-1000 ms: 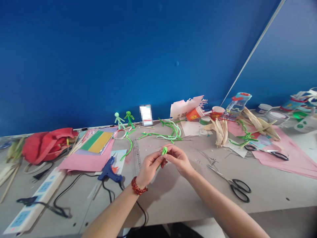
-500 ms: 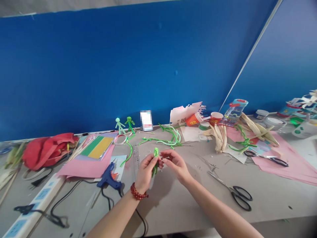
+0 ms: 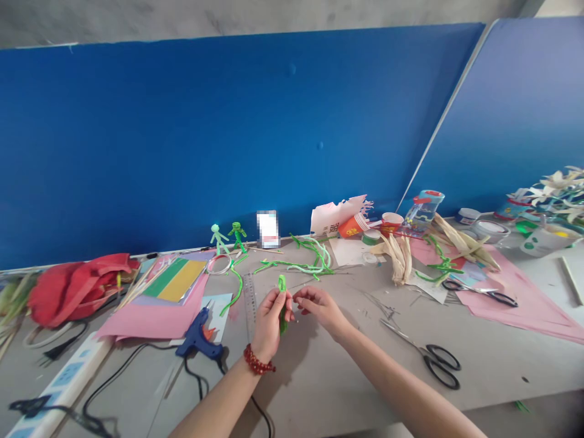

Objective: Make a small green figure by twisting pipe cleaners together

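Observation:
My left hand (image 3: 270, 319) is closed around a bent bundle of green pipe cleaners (image 3: 281, 283). A loop stands up above the thumb and the lower ends hang below the fingers. Just right of it, my right hand (image 3: 322, 309) has its fingers curled together, tips close to the bundle; what they hold, if anything, is too small to make out. Two pipe-cleaner figures, one pale green (image 3: 219, 239) and one darker green (image 3: 237, 236), stand by the wall. Behind my hands lie loose green pipe cleaners (image 3: 314, 258).
A blue glue gun (image 3: 199, 337) and its cord lie left, near a power strip (image 3: 68, 380). A clear ruler (image 3: 249, 301) lies beside my left hand. Black-handled scissors (image 3: 440, 365) rest at right, with thin wires (image 3: 381, 304) nearby. Paper cups (image 3: 353, 226) and dried husks (image 3: 399, 258) sit farther back.
The loop on the green bundle now shows more upright and open. My right fingers have curled in more and sit slightly lower. The camera view has tilted up a little.

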The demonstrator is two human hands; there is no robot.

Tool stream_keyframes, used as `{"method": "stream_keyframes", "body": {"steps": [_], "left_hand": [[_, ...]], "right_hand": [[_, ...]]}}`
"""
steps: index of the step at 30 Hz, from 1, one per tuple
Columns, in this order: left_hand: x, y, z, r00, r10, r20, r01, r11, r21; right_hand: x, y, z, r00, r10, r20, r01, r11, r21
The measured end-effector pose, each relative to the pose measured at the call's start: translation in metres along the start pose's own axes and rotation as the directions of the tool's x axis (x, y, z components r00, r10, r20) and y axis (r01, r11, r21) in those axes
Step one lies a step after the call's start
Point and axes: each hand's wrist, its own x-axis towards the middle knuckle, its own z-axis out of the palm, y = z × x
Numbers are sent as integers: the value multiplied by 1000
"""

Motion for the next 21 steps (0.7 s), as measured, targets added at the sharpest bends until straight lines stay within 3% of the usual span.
{"method": "stream_keyframes", "body": {"steps": [2, 4, 6, 12, 17, 21], "left_hand": [[0, 0, 0, 1000, -1, -16, 1, 1000, -7], [0, -1, -1, 999, -3, -41, 3, 1000, -18], [0, -3, -2, 998, -5, -56, 3, 1000, -28], [0, -6, -4, 999, 28, -28, -29, 999, -26], [2, -4, -5, 999, 30, -34, -31, 999, -21], [3, -6, -7, 998, 42, -38, -43, 999, -22]], "right_hand": [[2, -6, -5, 999, 13, 52, -6, 990, -139], [11, -14, -15, 999, -16, 40, 30, 917, -398], [25, -22, -29, 995, -102, -8, 66, 696, -715], [84, -35, -71, 961, -156, -228, -129, 475, -871], [108, -29, -84, 947, -147, -286, -185, 478, -859], [104, -30, -91, 941, -230, -248, -83, 555, -828]]}}
